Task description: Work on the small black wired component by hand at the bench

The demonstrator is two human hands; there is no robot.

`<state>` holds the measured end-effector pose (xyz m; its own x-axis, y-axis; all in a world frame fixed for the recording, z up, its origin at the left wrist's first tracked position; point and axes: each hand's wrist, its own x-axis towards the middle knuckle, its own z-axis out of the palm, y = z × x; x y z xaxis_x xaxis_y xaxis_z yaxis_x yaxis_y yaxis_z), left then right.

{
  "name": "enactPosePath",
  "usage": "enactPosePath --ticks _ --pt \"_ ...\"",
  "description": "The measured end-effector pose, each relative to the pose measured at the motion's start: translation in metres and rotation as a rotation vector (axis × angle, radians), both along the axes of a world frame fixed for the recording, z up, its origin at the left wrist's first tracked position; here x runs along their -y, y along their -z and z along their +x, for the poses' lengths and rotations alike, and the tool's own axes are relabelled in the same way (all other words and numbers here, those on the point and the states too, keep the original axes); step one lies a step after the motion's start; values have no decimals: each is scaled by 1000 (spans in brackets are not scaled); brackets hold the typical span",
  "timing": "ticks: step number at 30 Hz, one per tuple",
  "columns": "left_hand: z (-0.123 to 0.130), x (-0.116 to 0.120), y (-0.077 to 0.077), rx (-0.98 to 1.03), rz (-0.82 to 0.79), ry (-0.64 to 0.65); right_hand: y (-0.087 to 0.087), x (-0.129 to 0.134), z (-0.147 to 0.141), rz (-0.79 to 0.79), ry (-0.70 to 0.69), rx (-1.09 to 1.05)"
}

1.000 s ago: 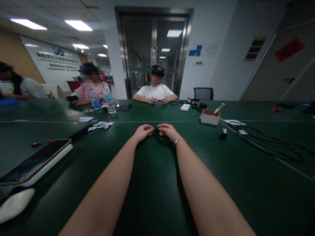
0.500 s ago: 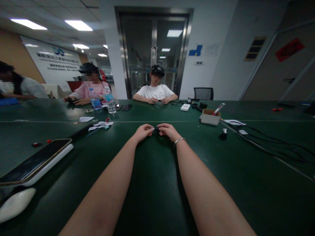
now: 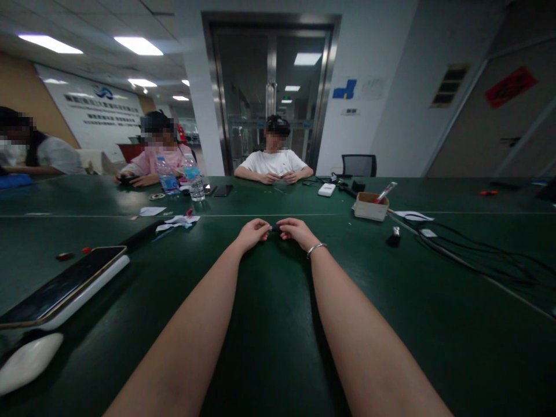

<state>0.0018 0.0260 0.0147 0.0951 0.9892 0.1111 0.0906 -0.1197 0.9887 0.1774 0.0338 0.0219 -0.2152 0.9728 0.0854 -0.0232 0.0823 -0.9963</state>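
Over the middle of the green table (image 3: 273, 301), both hands meet at a small black piece with a silvery end (image 3: 275, 228). My left hand (image 3: 253, 233) is closed, its thumb and fingertips pinching the silvery end. From the other side, my right hand (image 3: 299, 233) grips the dark part between thumb and fingers. Much of the piece is hidden by the fingertips, and its kind is too small to make out. A silver bracelet (image 3: 316, 249) circles my right wrist.
At left lie a phone on a white block (image 3: 65, 286) and a white rounded object (image 3: 30, 362). Crumpled paper (image 3: 178, 222) and bottles (image 3: 194, 176) stand farther off. Right are a small box (image 3: 371, 207), a black-and-silver piece (image 3: 394, 237) and cables (image 3: 473, 249). People sit opposite.
My hands stay in nearly the same place, still on the small black piece. Less of its silvery end shows now. The person at far left has shifted slightly.
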Motion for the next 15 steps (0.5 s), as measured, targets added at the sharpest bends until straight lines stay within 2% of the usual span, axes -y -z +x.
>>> enactPosePath --ticks 9,15 --pt "-1 -2 2 -31 -13 -14 0 0 -1 -7 9 3" --pt "0 0 2 -21 37 -12 -1 0 -1 -8 13 5"
